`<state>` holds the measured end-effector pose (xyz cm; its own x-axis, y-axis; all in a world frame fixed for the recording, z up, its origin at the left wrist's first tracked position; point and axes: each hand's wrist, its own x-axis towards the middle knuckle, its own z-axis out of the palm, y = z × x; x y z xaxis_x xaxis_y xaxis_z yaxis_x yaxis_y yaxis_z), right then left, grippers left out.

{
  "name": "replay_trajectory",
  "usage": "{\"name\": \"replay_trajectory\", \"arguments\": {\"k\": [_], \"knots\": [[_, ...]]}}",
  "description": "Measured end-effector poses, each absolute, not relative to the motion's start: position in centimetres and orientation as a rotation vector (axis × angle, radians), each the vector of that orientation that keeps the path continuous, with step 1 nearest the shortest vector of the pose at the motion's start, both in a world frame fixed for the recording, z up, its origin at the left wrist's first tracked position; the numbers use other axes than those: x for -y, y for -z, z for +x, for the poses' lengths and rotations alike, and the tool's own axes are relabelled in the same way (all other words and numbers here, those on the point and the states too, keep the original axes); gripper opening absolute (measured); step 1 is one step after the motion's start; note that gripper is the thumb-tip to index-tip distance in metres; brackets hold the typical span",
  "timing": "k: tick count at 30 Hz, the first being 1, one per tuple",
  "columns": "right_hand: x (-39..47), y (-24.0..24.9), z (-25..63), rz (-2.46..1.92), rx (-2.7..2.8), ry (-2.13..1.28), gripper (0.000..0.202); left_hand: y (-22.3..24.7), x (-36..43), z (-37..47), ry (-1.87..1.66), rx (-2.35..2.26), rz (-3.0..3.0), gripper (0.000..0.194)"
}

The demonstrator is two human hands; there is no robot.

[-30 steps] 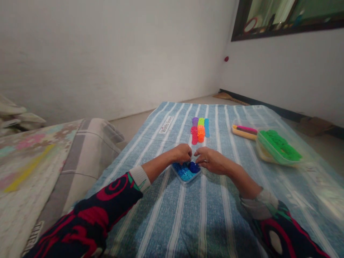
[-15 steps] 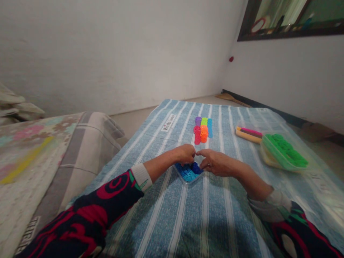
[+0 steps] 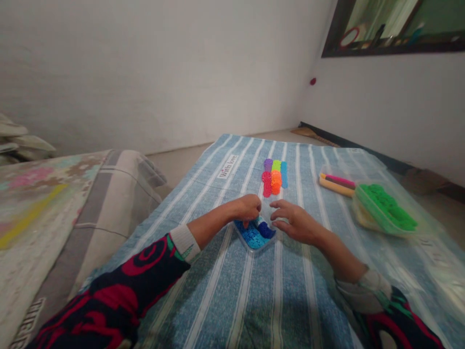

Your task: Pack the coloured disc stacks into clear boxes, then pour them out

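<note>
A small clear plastic box (image 3: pixel 253 250) with light blue and dark blue bumpy pieces (image 3: pixel 255 236) sits on the striped cloth in front of me. My left hand (image 3: pixel 248 208) is over the box's far left part, fingers curled together with one pointing down into it. What its fingertips hold, if anything, is hidden. To the right of the box is my right hand (image 3: pixel 296 222), its fingers apart and nothing visible between them. Its fingertips are close to the dark blue pieces (image 3: pixel 267 230) at the box's right side.
Beyond my hands lie short rows of purple, lime, blue, red and orange pieces (image 3: pixel 275 179). At the right a clear tub (image 3: pixel 390 230) holds green pieces, beside yellow, brown and pink strips (image 3: pixel 337 184). A padded bed edge (image 3: pixel 127 194) stands at the left.
My right hand has drawn slightly right, away from my left hand, and its fingers have spread. My left hand has shifted a little left. More of the box's far side shows between them.
</note>
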<state>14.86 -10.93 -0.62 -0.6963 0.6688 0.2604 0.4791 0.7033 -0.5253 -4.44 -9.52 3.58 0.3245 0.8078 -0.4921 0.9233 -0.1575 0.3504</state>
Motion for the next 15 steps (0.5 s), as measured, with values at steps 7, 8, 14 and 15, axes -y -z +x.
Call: {"name": "replay_trajectory", "arguments": {"k": [7, 8, 14, 15], "knots": [[10.2, 2.5, 14.8, -0.879, 2.269, -0.606, 0.015, -3.1, 10.3, -5.2, 0.177, -1.500, 1.940, 0.034], [10.1, 2.7, 14.8, -0.873, 2.242, -0.602, 0.015, -3.1, 10.6, -5.3, 0.173, -1.505, 1.965, 0.033], [9.0, 3.4, 14.9, -0.937, 2.146, -0.548, 0.013, -2.9, 11.6, -5.4, 0.151, -1.596, 2.195, 0.028], [8.7, 3.5, 15.1, -0.963, 2.133, -0.545, 0.013, -2.8, 11.7, -5.5, 0.137, -1.610, 2.213, 0.027]]}}
